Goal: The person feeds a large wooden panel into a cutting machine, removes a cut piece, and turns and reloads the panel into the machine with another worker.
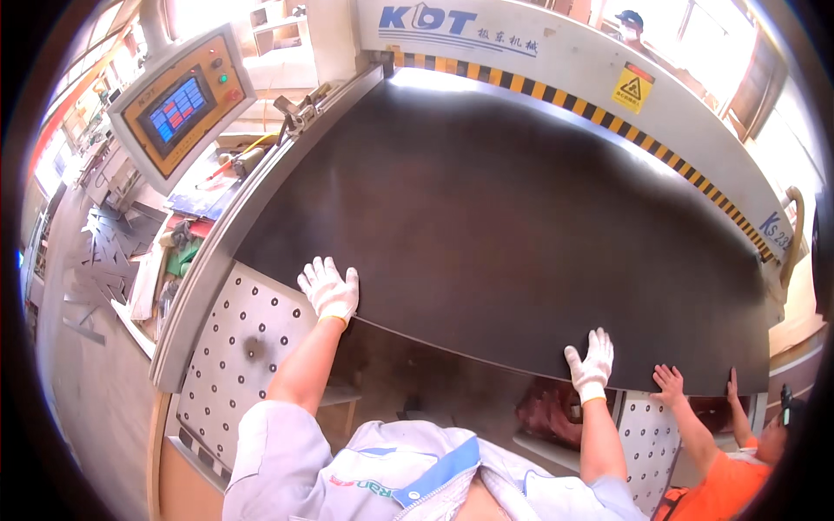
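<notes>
A large dark brown panel [486, 217] lies flat across the machine's bed, its near edge toward me. My left hand [329, 288], in a white glove, rests on the panel's near left edge with its fingers spread. Further right along that edge, my right hand [592, 363] wears the same kind of glove and lies flat on the panel, fingers stretched out. Neither hand grips anything. To my right, a co-worker in an orange shirt [725, 478] has two bare hands on the panel's near edge; one co-worker hand [668, 384] is closest to mine.
The machine's beam [556, 52], with a yellow-and-black striped strip [556, 94], spans the far side. A control panel [178, 108] hangs at upper left. Perforated support tables [248, 334] stand below the panel's near edge. Another person in a cap [632, 24] is behind the beam.
</notes>
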`<state>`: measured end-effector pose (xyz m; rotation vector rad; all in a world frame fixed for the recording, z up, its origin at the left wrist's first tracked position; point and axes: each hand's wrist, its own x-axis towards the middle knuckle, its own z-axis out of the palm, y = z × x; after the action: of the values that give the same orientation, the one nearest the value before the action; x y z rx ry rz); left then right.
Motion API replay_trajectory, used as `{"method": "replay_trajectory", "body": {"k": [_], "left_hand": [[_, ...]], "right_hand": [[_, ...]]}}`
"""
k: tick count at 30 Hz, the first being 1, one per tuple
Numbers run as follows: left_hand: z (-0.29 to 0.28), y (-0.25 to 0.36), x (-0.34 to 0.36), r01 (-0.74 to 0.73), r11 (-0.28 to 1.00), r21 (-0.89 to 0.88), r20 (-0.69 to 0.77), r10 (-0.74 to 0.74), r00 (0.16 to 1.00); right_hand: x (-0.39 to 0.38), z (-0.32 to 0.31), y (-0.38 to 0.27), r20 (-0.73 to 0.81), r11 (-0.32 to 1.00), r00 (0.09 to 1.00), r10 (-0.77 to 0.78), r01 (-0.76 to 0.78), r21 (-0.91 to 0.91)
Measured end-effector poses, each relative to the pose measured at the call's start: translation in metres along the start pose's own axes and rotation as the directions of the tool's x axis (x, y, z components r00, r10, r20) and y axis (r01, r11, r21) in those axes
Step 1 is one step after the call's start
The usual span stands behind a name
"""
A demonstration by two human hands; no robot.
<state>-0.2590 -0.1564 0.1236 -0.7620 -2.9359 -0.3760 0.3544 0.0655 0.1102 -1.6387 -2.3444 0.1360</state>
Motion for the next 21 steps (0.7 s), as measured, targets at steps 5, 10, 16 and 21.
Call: {"method": "replay_trajectory", "body": {"k": [5,10,16,21], "left_hand": [[0.011,0.031,0.047,-0.004,1.000,-0.013,-0.003,0.004,1.000],[0.030,0.073,0.095,-0.007,1.000,-0.009,-0.005,0.007,1.000],[0.047,0.110,0.147,-0.017,0.999,-0.043,-0.085,0.014,0.996],[0.049,0.153,0.184,-0.018,1.000,-0.017,-0.062,0.017,0.998]], "right_hand": [[0.065,0.017,-0.005,-0.049,1.000,0.999,-0.009,0.010,0.025],[0.121,0.040,0.003,-0.066,1.000,0.998,0.003,-0.001,0.030],[0.191,0.044,-0.003,-0.061,0.999,0.998,-0.022,0.025,0.047],[0.245,0.047,-0.008,-0.057,0.998,0.998,-0.029,0.032,0.056]]}}
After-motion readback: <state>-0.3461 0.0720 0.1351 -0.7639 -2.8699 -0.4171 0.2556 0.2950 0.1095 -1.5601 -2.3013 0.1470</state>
